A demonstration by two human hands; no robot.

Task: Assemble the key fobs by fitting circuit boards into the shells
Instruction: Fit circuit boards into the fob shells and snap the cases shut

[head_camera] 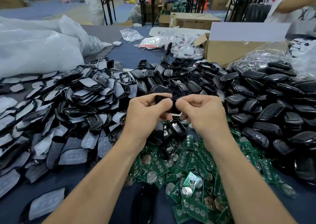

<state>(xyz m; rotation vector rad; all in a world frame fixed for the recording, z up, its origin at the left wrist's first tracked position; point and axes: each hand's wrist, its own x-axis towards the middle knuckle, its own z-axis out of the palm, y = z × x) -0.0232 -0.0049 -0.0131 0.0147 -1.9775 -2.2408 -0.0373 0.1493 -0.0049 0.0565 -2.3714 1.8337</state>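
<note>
Both the left hand (145,109) and right hand (201,110) pinch 1 black shell (165,102) above green circuit boards (188,164), between heaped shells (256,95) and grey pads (51,112).

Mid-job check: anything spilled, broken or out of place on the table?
Nothing looks broken. Parts lie in loose heaps, and one stray black shell sits among the green circuit boards just below the left hand and right hand, which grip a second shell.

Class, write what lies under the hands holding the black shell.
Under the left hand and right hand lie green circuit boards and a loose shell; whatever they cover is unseen.
</note>
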